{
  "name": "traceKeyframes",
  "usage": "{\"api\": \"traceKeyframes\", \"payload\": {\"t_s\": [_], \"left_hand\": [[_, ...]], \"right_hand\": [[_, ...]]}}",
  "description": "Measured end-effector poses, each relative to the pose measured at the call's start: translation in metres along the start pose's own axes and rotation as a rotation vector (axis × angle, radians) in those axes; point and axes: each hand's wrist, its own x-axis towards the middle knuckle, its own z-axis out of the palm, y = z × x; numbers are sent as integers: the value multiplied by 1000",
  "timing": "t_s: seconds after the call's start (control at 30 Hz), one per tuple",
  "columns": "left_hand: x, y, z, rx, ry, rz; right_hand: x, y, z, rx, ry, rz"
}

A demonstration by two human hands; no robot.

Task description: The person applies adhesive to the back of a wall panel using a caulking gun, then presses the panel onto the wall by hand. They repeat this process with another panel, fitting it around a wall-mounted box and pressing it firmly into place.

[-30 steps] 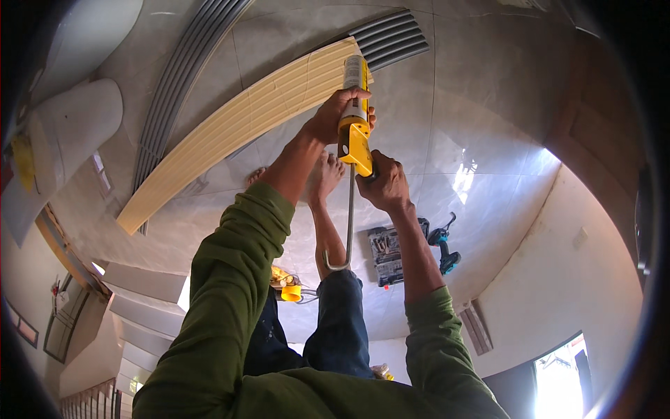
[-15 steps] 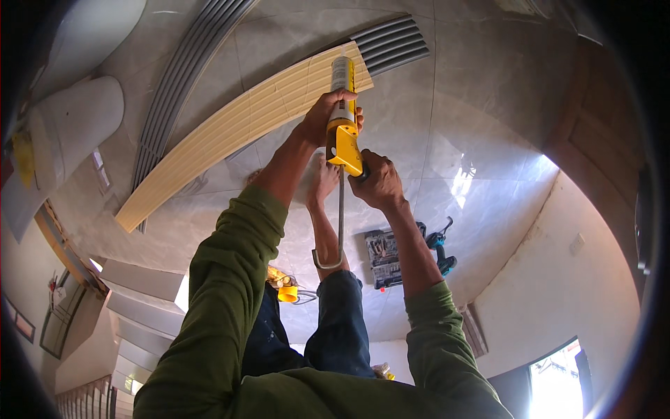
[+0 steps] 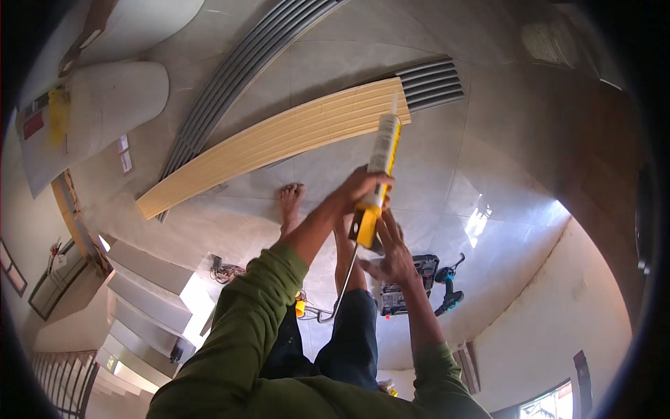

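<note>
My left hand (image 3: 364,187) is closed around the yellow frame of a caulking gun (image 3: 367,225), near the lower end of its sealant tube (image 3: 384,143). The tube is white-grey with a pale nozzle pointing away from me. From the gun's back a thin metal rod runs toward my legs and ends in a hook. My right hand (image 3: 396,257) is beside the gun's rear end, fingers stretched and thumb apart; whether its fingertips touch the gun, I cannot tell. Past the nozzle lies a ribbed, wood-coloured panel (image 3: 279,140) on the tiled floor.
Grey ribbed panels (image 3: 244,63) lie beyond and partly under the wooden one. An open tool case (image 3: 412,283) and a teal-black power drill (image 3: 449,290) are right of my legs. Stairs (image 3: 150,279) and coiled cable (image 3: 225,271) are left; a white rolled sheet (image 3: 125,98) is far left.
The caulking gun has moved down and right in the picture, its nozzle tilting right. My right hand has let go of the handle and its fingers have spread. The view has shifted too.
</note>
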Motion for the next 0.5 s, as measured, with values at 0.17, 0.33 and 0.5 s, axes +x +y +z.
{"api": "traceKeyframes", "payload": {"t_s": [0.17,0.33,0.5], "left_hand": [[-46,-39,0,178,57,191],[-84,-72,-20,535,196,464],[-115,-77,-43,546,327,474]], "right_hand": [[-41,9,13,711,229,224],[8,-27,45,905,343,423],[41,-45,97,1098,270,561]]}}
